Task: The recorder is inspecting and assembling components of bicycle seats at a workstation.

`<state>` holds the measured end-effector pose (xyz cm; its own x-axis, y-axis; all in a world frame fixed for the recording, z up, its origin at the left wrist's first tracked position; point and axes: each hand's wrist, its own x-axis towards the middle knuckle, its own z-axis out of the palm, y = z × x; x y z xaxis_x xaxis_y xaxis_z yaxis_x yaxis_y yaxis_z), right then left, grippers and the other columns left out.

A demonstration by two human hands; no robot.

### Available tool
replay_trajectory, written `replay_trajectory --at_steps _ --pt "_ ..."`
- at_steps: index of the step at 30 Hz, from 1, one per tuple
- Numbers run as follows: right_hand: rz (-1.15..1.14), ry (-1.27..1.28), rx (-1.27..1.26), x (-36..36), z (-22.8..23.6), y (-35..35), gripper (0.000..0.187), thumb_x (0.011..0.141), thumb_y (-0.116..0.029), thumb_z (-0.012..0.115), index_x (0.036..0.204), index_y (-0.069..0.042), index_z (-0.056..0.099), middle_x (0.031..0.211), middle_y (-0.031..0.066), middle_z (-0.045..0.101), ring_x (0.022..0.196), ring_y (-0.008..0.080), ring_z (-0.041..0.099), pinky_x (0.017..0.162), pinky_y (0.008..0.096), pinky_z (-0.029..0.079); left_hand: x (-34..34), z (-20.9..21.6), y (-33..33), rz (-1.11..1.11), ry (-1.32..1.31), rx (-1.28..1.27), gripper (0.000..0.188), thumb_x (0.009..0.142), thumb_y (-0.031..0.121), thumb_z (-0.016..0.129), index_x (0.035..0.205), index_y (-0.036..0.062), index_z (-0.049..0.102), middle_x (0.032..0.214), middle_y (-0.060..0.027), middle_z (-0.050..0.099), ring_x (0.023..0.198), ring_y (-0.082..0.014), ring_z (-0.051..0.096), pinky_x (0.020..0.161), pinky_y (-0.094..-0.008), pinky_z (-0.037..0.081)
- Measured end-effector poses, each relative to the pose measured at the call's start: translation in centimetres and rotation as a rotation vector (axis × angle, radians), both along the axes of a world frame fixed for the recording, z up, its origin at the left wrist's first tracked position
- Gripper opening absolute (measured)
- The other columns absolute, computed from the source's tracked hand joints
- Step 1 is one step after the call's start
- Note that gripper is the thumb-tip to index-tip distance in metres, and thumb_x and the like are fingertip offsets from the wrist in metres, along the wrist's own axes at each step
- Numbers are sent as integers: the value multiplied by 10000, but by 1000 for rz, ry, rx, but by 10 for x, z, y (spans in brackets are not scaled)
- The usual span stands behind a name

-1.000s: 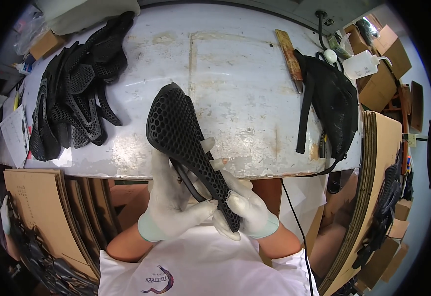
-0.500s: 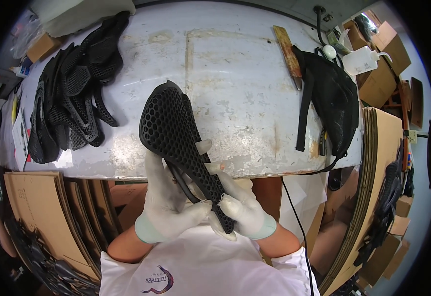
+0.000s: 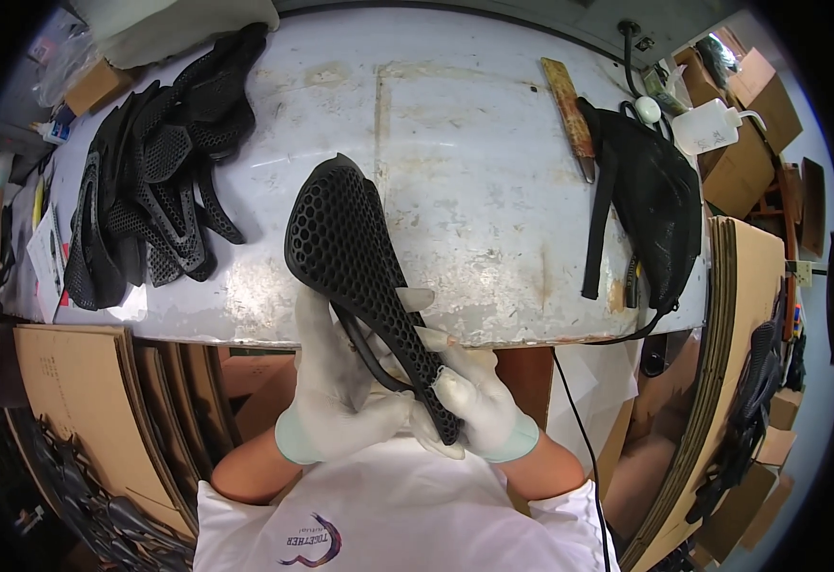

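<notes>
Both of my hands wear white gloves with mint-green cuffs. Between them is a black bicycle saddle (image 3: 340, 229) with a honeycomb lattice top, tilted over the table's front edge, wide end up and away from me. My left hand (image 3: 336, 381) grips it from the left and below, beside the curved dark rail (image 3: 367, 355). My right hand (image 3: 474, 396) is wrapped round the narrow end, thumb on the lattice surface and fingertips showing along the right edge. Parts of the left fingers are hidden behind the saddle.
A pile of black lattice saddle pieces (image 3: 164, 162) lies on the worn white table (image 3: 474, 238) at left. At right are a wooden-handled blade-like tool (image 3: 569, 119), a black bag (image 3: 646, 210) and a white squeeze bottle (image 3: 708, 127). Cardboard sheets (image 3: 73, 391) stand below left; a cable (image 3: 574, 429) hangs at right.
The saddle and both hands have shifted slightly right in the picture, along with the whole scene. My grip looks much the same. At far left, another person's arm has moved upward.
</notes>
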<state>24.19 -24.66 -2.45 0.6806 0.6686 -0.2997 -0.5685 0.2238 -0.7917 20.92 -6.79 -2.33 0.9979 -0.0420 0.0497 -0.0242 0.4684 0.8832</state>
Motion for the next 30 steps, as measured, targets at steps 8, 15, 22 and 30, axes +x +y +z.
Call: replay_trajectory --at_steps 8,15,22,30 --pt "81 -19 -28 3 4 -5 849 1047 -545 535 1550 87 275 1164 159 525 819 172 380 742 299 319 3 -6 -2 35 -28 -19 1178 794 -150 504 1674 339 -106 1489 -318 462 1219 -360 689 975 -474 617" --pt "165 -141 -75 -1 -2 -6 918 1082 -500 498 1637 116 105 1660 222 283 1562 302 257 1279 423 194 5 -12 3 65 -133 100 1141 801 -127 513 1671 289 -98 1357 -344 549 1083 -350 747 932 -464 633" --pt "176 -132 -72 -6 -7 -4 956 1068 -535 505 1631 125 104 1654 227 284 1561 305 252 1278 425 193 5 1 -2 146 44 -166 1110 810 -94 535 1659 252 -91 1323 -371 568 1014 -343 765 915 -480 646" --pt "187 -113 -79 -8 -8 -3 1007 1050 -581 515 1623 137 103 1647 232 285 1561 309 244 1277 427 192 3 -7 7 93 -27 66 1082 882 -29 620 1654 232 -93 1335 -377 565 1004 -355 765 873 -478 664"
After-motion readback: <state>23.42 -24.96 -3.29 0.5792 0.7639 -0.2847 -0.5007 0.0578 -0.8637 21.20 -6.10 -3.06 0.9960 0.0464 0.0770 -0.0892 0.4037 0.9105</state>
